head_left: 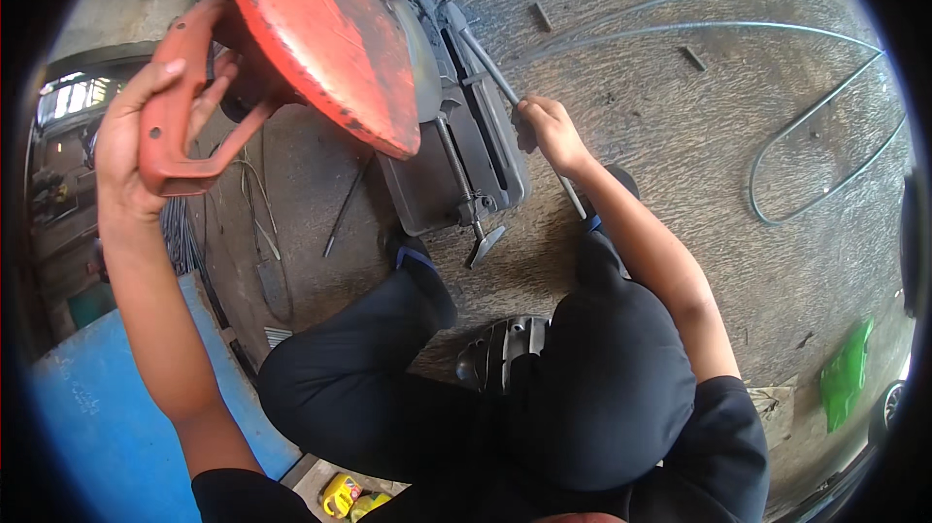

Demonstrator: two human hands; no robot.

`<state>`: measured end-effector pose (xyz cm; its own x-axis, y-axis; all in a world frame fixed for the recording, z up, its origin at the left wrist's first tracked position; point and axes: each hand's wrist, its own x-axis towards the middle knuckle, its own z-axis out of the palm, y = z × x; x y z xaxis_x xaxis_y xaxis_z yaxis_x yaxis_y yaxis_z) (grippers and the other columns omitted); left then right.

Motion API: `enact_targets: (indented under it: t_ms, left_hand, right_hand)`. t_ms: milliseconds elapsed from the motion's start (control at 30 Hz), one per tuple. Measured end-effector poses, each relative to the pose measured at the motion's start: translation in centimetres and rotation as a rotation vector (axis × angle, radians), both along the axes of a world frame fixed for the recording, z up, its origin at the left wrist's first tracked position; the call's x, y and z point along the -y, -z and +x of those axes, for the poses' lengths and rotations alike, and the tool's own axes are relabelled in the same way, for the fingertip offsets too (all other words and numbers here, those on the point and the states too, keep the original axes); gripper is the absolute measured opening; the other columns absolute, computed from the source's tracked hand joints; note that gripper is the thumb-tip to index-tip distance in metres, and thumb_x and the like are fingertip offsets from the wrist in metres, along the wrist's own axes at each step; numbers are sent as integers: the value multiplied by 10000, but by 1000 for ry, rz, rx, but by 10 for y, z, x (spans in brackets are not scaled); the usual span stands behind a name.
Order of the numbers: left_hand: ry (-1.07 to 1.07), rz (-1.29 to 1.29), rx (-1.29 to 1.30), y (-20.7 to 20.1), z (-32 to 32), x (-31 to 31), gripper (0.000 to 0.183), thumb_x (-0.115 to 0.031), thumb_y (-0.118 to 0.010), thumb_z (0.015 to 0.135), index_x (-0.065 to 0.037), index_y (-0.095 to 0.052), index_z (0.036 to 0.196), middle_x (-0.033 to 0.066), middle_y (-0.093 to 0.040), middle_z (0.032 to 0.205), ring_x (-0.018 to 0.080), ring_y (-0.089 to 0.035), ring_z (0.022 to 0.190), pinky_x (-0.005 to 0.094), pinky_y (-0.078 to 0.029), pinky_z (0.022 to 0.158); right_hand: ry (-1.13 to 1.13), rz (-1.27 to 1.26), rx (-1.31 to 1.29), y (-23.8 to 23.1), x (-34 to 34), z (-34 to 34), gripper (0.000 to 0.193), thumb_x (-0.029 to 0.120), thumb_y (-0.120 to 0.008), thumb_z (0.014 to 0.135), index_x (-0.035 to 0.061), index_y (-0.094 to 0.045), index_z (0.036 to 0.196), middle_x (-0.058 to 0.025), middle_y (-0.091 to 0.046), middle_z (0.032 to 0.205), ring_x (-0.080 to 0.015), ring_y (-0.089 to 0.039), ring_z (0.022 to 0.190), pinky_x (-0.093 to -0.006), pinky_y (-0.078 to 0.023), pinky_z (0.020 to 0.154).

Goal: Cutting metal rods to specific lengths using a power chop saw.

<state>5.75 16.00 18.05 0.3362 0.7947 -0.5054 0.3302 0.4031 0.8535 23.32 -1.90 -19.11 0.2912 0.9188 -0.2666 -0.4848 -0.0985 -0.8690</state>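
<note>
My left hand [124, 149] is wrapped around the red D-shaped handle [163, 130] of a cut-off saw. The saw's worn red blade guard [311, 42] stands over its dark metal base [408, 198], and part of the grey cutting disc [423, 62] shows beside the guard. My right hand [553, 134] closes around a thin metal rod [493, 68], which slants along the right side of the base toward my right foot. Between the hands lies the vise screw [452, 156] with its crank handle [485, 247]. Where the disc meets the base is hidden behind the guard.
Long bent metal rods [767, 207] loop across the floor on the right, near short cut pieces [692, 59]. A thin rod [346, 207] and cables [254, 198] lie left of the base. A blue panel [146, 406] stands lower left; a green bag [845, 375] lies far right.
</note>
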Motion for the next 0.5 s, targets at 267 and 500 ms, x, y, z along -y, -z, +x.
enact_targets:
  t_ms: [267, 500]
  left_hand:
    - [80, 63, -12, -1, -13, -18, 441, -27, -584, 819, 120, -435, 1207, 192, -585, 1051, 226, -608, 934, 294, -531, 835]
    - [115, 71, 62, 6, -13, -7, 445, -44, -565, 833, 121, -425, 1221, 207, -575, 1091, 249, -595, 981, 330, -509, 893]
  right_hand:
    - [-222, -49, -147, -7, 3, -2, 285, 208, -422, 926, -7, -609, 904, 29, -427, 591, -59, -368, 474, -227, -285, 420]
    - [-291, -92, -219, -12, 8, -4, 298, 223, -423, 947, -7, -612, 950, 43, -408, 605, -46, -345, 467, -220, -271, 410]
